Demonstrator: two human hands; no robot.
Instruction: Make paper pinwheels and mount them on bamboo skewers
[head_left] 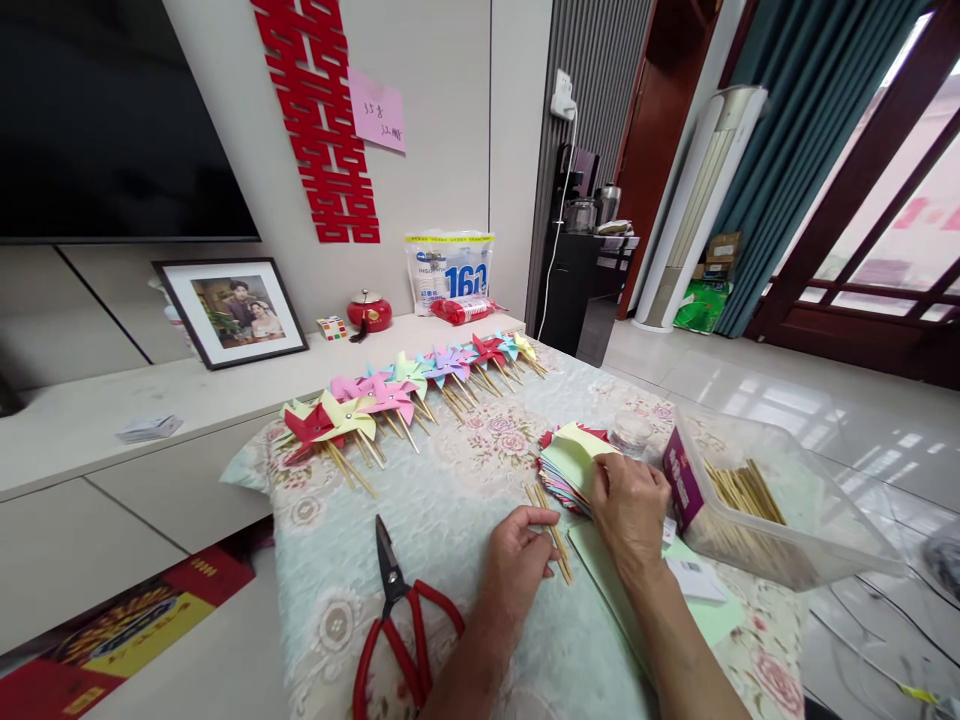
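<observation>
Flanking hands: scissors [401, 625], stick tub [772, 500]

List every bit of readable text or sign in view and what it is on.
"160": large blue digits on the white bag by the wall; its smaller print is too blurred to read.
Red double-happiness cutout on the wall: a paper sign.
Pink note: handwriting, too faint to read.
Purple label on the clear box: blurred.
Red-and-yellow packaging on the floor: unreadable.

Left hand [517, 560] on wooden sticks [553, 545], right hand [628, 508] on paper stack [570, 462], red scissors [397, 620] near table's front edge, pinwheels [405, 395] along far edge, stick box [765, 510] at right.
</observation>
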